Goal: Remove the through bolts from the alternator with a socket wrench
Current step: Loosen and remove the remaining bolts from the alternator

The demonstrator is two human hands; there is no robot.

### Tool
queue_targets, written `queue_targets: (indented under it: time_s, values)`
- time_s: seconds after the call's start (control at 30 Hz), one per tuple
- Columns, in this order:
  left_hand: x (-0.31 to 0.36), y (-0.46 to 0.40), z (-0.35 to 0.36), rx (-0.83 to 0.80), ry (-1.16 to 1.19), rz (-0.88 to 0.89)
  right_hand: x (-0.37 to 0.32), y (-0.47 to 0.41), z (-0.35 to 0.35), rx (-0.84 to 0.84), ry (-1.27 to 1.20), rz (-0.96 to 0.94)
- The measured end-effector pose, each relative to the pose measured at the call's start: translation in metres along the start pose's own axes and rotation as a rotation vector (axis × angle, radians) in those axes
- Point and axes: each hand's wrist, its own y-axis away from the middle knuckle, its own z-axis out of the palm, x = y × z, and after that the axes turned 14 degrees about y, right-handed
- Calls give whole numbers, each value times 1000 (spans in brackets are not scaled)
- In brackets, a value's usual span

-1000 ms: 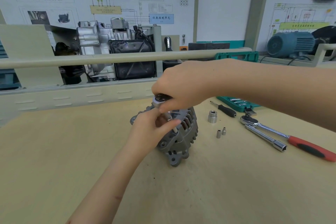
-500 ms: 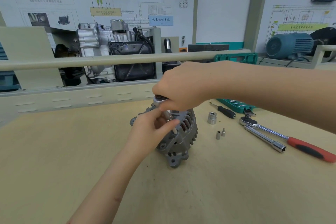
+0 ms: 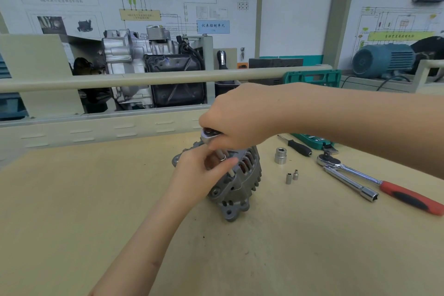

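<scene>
A grey cast alternator (image 3: 240,187) stands on its side in the middle of the wooden bench (image 3: 72,211). My right hand (image 3: 240,118) is closed over the head of a small socket wrench (image 3: 208,135) above the alternator. The wrench's extension bar (image 3: 225,163) slants down to the housing's rim. My left hand (image 3: 199,173) rests on the alternator's left side, its fingers pinching the bar. The bolt under the socket is hidden.
To the right lie a large socket (image 3: 280,156), two small sockets (image 3: 292,176), a black-handled driver (image 3: 298,146), a red-handled ratchet (image 3: 384,185) with a chrome extension (image 3: 353,186), and a green tool case (image 3: 312,79). A rail (image 3: 144,78) and engine display (image 3: 149,67) stand behind the bench.
Almost nothing differs: both hands stay on the wrench and extension, with only a slight shift of the grip and of the camera.
</scene>
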Motion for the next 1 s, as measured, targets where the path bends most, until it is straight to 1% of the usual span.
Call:
queue_targets:
  time_s: [0.13,0.23,0.3,0.4,0.47,0.57,0.63,0.73,0.87,0.97,1.0]
  values:
    - [1,-2,-5,-74,18,-7,2,2,-1,-18,-24,-10]
    - [0,-2,-4,-38,-20,-5,3,4,-3,-14,-12,-11]
    - [1,0,-1,-6,-32,31,1,3,-3,-10,12,0]
    - [1,1,1,17,-9,47,2,-3,-2,-45,3,-7]
    - [1,0,-1,3,17,19,4,-4,-1,-35,-21,-43]
    - [2,0,-3,-49,40,0,1,2,-1,1,10,7]
    - [2,0,-4,-64,46,-3,2,5,-1,2,6,6]
    - [2,0,-2,-18,53,-5,4,7,-2,11,-1,8]
    - [2,2,4,56,1,39,5,2,0,-16,9,18]
    - [3,2,4,48,19,4,8,-2,2,-47,-60,-63]
    - [3,2,3,29,29,-8,8,-1,3,-39,-53,-58]
